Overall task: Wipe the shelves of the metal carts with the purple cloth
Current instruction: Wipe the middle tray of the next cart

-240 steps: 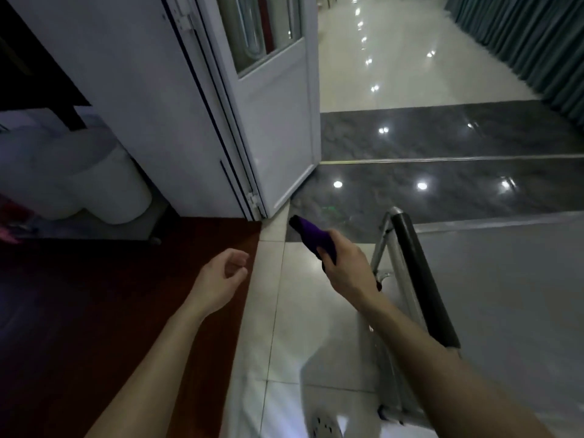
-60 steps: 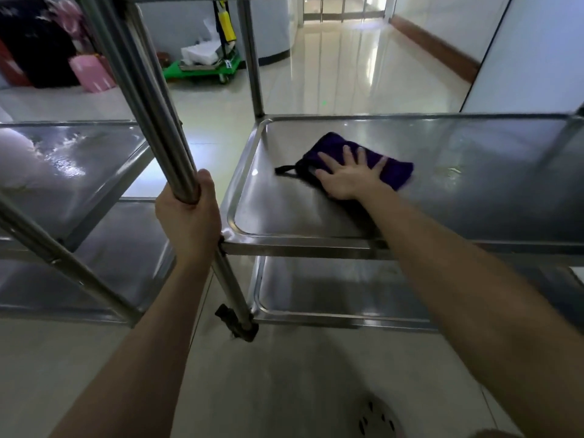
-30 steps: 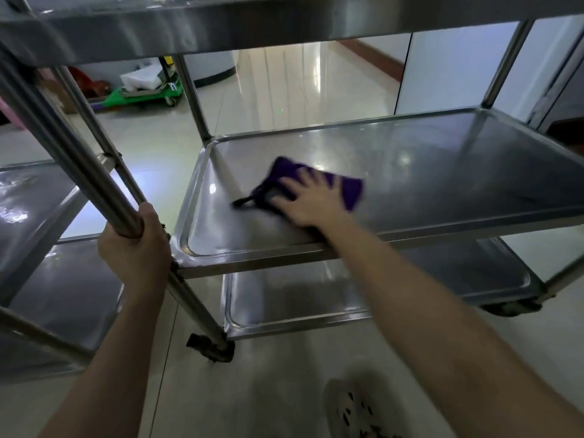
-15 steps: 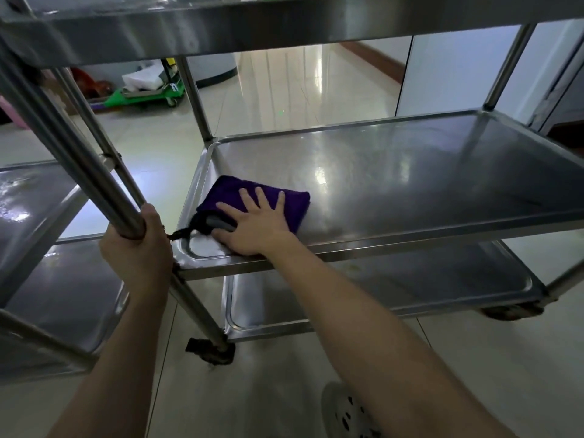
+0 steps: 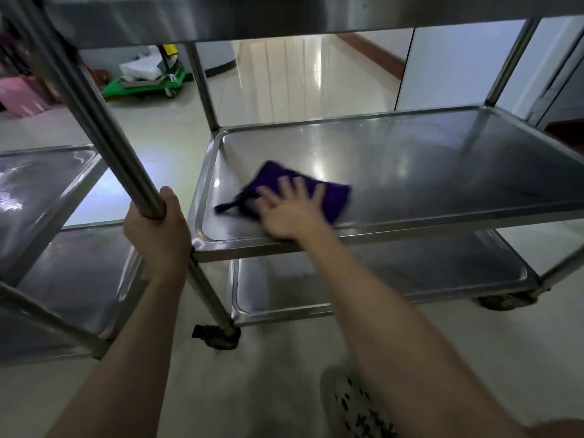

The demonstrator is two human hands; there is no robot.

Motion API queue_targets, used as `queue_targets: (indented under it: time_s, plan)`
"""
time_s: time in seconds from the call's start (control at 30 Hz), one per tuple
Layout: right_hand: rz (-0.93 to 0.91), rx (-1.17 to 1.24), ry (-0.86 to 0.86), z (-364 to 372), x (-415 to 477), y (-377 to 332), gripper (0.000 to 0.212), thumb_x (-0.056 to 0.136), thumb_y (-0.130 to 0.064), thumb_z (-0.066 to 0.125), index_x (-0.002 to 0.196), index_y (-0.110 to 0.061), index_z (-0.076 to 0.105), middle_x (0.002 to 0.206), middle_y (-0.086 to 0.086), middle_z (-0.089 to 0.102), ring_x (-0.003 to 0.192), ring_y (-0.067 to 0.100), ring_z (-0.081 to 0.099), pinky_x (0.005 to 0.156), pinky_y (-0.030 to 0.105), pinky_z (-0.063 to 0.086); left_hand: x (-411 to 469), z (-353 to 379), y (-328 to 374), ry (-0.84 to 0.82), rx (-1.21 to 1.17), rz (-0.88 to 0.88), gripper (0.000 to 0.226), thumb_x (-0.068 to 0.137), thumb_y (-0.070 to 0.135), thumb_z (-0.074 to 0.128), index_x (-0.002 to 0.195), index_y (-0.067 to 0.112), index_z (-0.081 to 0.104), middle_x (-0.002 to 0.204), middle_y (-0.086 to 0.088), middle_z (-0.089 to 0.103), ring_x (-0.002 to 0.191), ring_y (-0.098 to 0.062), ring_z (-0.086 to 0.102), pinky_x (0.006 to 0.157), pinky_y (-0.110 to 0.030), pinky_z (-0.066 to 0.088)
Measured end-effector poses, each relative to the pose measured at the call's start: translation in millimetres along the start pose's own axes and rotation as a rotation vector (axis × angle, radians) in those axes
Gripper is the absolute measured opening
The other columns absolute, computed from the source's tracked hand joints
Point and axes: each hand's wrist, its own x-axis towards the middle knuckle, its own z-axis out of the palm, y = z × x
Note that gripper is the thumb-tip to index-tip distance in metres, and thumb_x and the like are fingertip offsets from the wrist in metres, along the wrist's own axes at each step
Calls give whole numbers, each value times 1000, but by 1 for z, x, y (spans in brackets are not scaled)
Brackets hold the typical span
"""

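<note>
Purple cloth (image 5: 335, 197) lay flat on the middle shelf (image 5: 426, 165) of the nearer metal cart, close to its front left corner, with a dark loop trailing from its left edge. The right hand (image 5: 290, 214) pressed down on it, fingers (image 5: 298, 191) straight and spread, curled round nothing. The left hand (image 5: 155, 230) gripped the front post (image 5: 104, 131), fingers wrapped fully round the tube. A second cart's shelf (image 5: 34, 188) stood just left; a green dolly (image 5: 142, 85) sat on the floor beyond.

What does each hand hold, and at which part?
The left hand grips the cart's upright post, just above the middle shelf. The right hand holds nothing; it presses flat on the purple cloth.
</note>
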Motion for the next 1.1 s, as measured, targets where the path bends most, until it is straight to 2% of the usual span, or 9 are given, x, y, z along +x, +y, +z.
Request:
queue_targets:
  time_s: [0.1,0.2,0.27,0.4,0.5,0.67,0.87,1.0,1.1]
  plan:
    - [-291,-30,-96,24,-20,-87,62,111,-61,16,171,-48,11,182,3,-6,166,36,-13,120,73,-21,-2,-4,5,-28,21,54,49,100,47,63,77,4,58,67,-19,61,62,-38,63,53,-35,52]
    - [-336,3,-95,17,-30,-62,59,111,-63,19,168,-51,16,182,-5,-1,167,25,-10,124,64,-20,-3,-6,7,-48,24,44,50,100,47,63,76,3,56,66,-21,59,62,-41,62,54,-42,55]
    - [-263,9,-78,6,-33,-14,59,109,-68,21,167,-55,17,181,-11,0,167,20,-8,126,62,-17,-3,-5,9,-49,27,14,53,98,49,64,77,1,56,70,-26,59,65,-44,63,58,-50,57]
    - [91,-12,-75,-25,-34,113,65,103,-72,21,166,-59,9,181,-10,-11,166,22,-13,128,65,-14,-5,-5,13,-48,28,-10,47,95,52,64,73,11,57,71,-26,60,64,-41,64,59,-49,58]
    - [238,1,-85,-36,-15,150,65,106,-72,19,167,-58,4,180,-7,-16,165,26,-18,126,67,-18,-7,-5,14,-52,21,-18,42,95,53,65,71,20,55,70,-24,60,65,-43,65,60,-53,60]
    - [197,-8,-45,-41,64,87,65,109,-66,18,170,-49,2,181,3,-14,165,36,-17,121,76,-17,-5,-1,7,-63,4,-23,43,95,50,68,69,20,51,68,-26,55,61,-47,61,55,-56,58]
    - [-142,-46,-101,-8,86,-55,64,109,-64,20,170,-50,5,181,2,-11,165,36,-15,120,77,-19,-6,0,2,-28,-8,65,41,97,46,66,71,16,55,62,-12,59,56,-29,61,53,-35,53]
    - [-265,-37,-98,14,37,-64,63,108,-68,20,167,-55,7,182,-3,-8,166,30,-13,120,71,-22,-11,-1,12,-53,-35,65,37,99,43,66,68,29,50,54,12,50,50,-2,52,53,-11,40]
    - [-291,-29,-117,15,3,-31,61,108,-68,20,167,-56,8,181,-11,-7,166,22,-12,123,65,-20,-11,-3,17,-78,-41,21,36,97,49,65,71,29,51,62,6,54,57,-16,61,54,-24,48]
